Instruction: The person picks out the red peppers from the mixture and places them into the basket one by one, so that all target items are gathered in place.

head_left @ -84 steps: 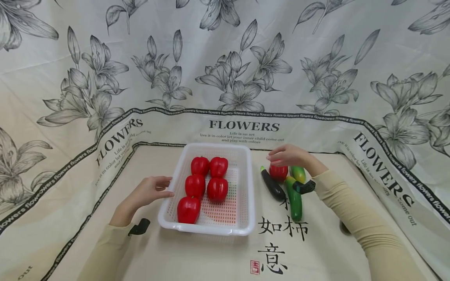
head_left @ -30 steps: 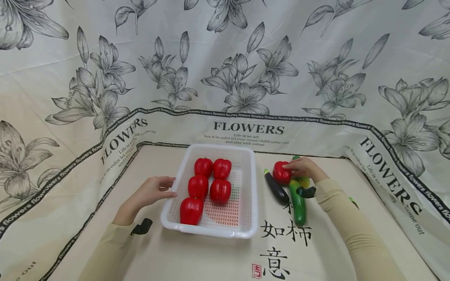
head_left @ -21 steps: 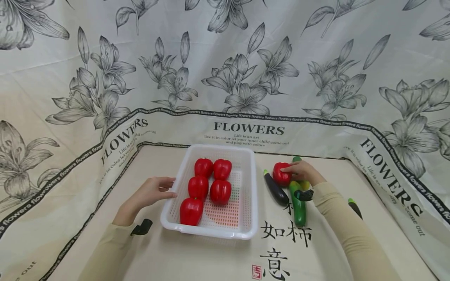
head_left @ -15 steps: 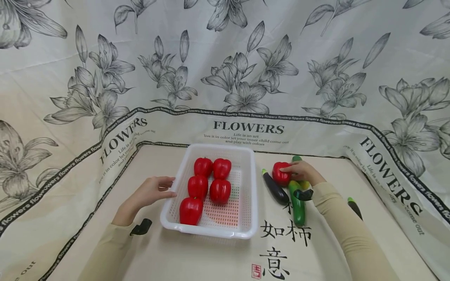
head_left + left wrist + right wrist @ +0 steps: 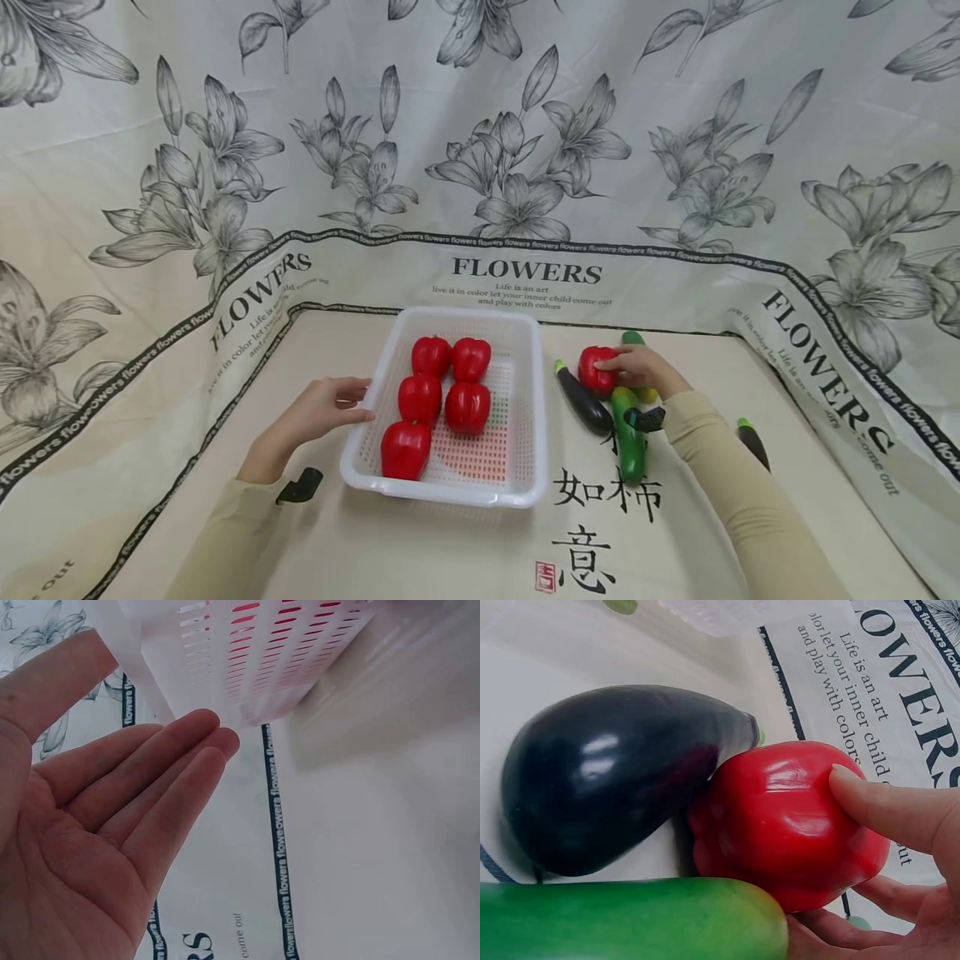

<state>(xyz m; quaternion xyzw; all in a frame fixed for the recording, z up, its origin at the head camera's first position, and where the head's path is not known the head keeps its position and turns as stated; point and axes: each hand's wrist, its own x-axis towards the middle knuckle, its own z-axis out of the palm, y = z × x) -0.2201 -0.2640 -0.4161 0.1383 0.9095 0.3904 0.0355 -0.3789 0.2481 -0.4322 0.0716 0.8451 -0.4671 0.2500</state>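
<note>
In the head view my right hand (image 5: 643, 368) grips a red bell pepper (image 5: 594, 377), thumb on one side and fingers round the other. The right wrist view has this bell pepper (image 5: 787, 817) against a dark eggplant (image 5: 615, 776) and a long green vegetable, perhaps a cucumber (image 5: 630, 919). My left hand (image 5: 318, 408) is at the left side of a white plastic basket (image 5: 450, 493), its fingers loosely straight. The left wrist view looks on the palm of that hand (image 5: 97, 847) close to the slotted basket wall (image 5: 262, 652). Several red bell peppers (image 5: 406, 451) lie in the basket.
Behind the right hand shows another green vegetable (image 5: 632, 338), with a yellowish thing (image 5: 648, 394) partly hidden by the hand. A second eggplant (image 5: 752, 444) lies right of the right sleeve. A printed flower curtain (image 5: 517, 167) hangs round the table's back and sides.
My right hand has come down from above the bell pepper and taken hold of it at its right side. The left hand stays by the basket. The head view has shifted a little.
</note>
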